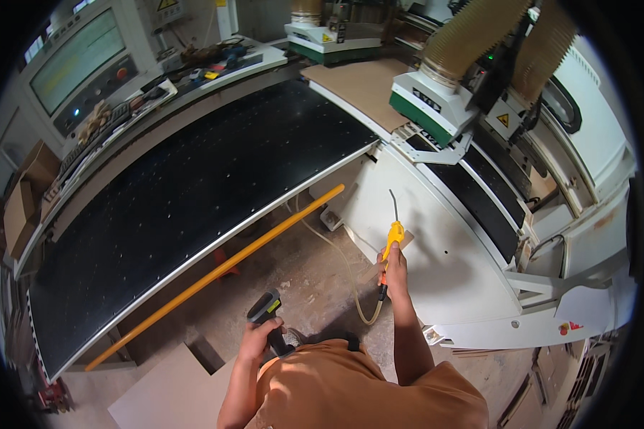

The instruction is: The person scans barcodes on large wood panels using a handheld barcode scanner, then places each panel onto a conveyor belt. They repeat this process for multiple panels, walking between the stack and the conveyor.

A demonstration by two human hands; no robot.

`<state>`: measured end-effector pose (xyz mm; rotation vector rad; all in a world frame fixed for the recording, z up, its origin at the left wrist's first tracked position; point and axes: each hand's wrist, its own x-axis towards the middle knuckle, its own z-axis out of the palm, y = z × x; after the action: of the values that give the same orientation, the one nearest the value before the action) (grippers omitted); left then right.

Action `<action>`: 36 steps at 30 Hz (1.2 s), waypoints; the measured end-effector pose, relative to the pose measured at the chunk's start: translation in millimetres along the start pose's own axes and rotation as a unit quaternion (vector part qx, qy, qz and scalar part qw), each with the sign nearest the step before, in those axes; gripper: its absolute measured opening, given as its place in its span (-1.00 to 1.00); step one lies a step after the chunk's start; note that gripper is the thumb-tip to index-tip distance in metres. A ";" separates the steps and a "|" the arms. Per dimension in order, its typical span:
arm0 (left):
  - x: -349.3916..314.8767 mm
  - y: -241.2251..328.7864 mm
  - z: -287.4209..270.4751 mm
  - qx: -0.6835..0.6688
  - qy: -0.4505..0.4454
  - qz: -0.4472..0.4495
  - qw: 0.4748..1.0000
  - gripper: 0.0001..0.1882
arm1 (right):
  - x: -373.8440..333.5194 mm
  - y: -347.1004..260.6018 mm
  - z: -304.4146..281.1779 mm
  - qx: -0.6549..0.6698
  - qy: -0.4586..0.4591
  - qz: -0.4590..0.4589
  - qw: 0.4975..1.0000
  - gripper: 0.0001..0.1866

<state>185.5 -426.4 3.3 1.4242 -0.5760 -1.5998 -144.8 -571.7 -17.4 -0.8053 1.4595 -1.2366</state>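
Observation:
My left hand is closed round the grip of a black and grey handheld barcode scanner, held upright close to my body. A yellow air blow gun with a thin bent metal nozzle is in my right hand, whose fingers wrap its handle. The nozzle points away from me, in front of the machine's white side panel. From the gun's lower end a pale hose loops down and back under the black table. Part of each handle is hidden by my fingers.
A black dotted machine table stretches across the left, with a yellow bar along its near side. White and green machine heads with thick ducts stand beyond. A control screen is at the far left; a pale board lies low by my left.

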 end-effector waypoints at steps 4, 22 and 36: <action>-7.2 -1.6 -27.8 0.012 0.056 -0.042 0.997 -0.72 | -11.7 -1.5 43.9 -0.075 -0.171 0.094 0.978 -0.49; 24.3 55.2 -113.7 -0.267 0.443 0.089 0.851 -0.71 | -19.8 -30.4 147.5 -0.170 -0.707 0.086 0.681 -0.54; 61.8 98.3 -85.7 -0.103 0.398 0.058 0.910 -0.73 | 58.3 -6.3 159.0 -0.169 -0.574 0.134 0.790 -0.47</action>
<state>300.7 -508.9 30.3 1.6734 -0.0021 -0.8287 -8.3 -672.1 -20.4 -1.2258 0.6931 -0.0942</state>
